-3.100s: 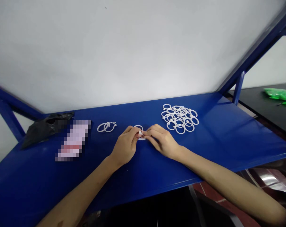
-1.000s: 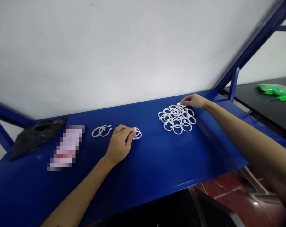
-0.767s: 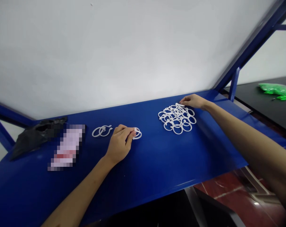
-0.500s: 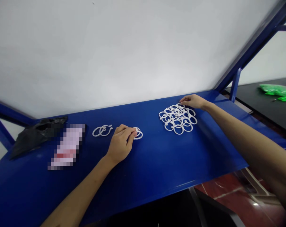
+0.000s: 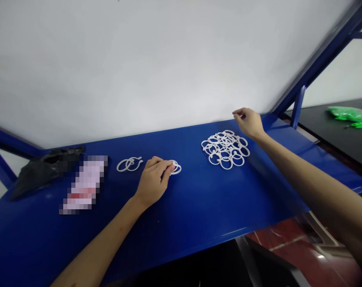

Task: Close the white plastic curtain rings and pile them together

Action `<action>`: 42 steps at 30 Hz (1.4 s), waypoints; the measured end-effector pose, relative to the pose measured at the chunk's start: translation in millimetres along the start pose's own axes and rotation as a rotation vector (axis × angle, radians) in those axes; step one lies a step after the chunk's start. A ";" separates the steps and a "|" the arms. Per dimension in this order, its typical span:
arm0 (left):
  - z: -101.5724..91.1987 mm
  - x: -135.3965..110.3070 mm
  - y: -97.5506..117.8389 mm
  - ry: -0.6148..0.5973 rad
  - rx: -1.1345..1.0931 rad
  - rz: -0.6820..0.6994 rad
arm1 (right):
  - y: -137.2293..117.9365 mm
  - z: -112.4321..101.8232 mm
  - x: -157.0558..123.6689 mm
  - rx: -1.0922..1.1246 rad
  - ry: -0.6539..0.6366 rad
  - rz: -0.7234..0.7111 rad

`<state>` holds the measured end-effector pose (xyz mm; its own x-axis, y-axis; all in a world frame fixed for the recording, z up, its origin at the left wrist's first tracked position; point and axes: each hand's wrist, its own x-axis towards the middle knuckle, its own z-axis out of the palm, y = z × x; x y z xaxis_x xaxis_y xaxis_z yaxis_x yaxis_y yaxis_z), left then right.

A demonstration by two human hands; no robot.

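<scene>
The left hand [image 5: 153,180] pinches linked white rings [image 5: 175,168] flat on the blue bench [image 5: 199,203], steadying them; the right hand [image 5: 249,122], fingertips pinched together, hovers beyond the ring pile [image 5: 225,148], whether gripping a ring I cannot tell.

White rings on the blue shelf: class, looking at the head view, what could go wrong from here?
1. The right hand is lifted above the ring pile, fingers pinched; whether it holds a ring cannot be seen, and the overlapping rings could snag or drag.
2. The left hand only pins the joined rings with its fingertips, so they might slide on the smooth blue shelf.
</scene>
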<state>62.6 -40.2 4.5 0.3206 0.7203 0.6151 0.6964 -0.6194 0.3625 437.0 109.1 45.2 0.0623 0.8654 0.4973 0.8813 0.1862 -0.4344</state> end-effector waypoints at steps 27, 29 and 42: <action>-6.0 -4.3 24.2 0.022 -0.185 0.020 | -165.3 11.4 -161.9 0.781 -0.443 -0.271; -7.0 -4.7 25.6 0.014 -0.179 0.058 | -165.5 11.2 -164.2 0.767 -0.421 -0.313; -10.5 2.7 -1.4 -0.042 0.206 -0.052 | -78.9 -9.9 -34.9 0.061 -0.308 -0.430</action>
<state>55.7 -40.7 13.0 0.3038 0.7649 0.5680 0.8278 -0.5070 0.2400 369.8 59.6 69.5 -0.4474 0.7998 0.4001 0.7677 0.5730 -0.2869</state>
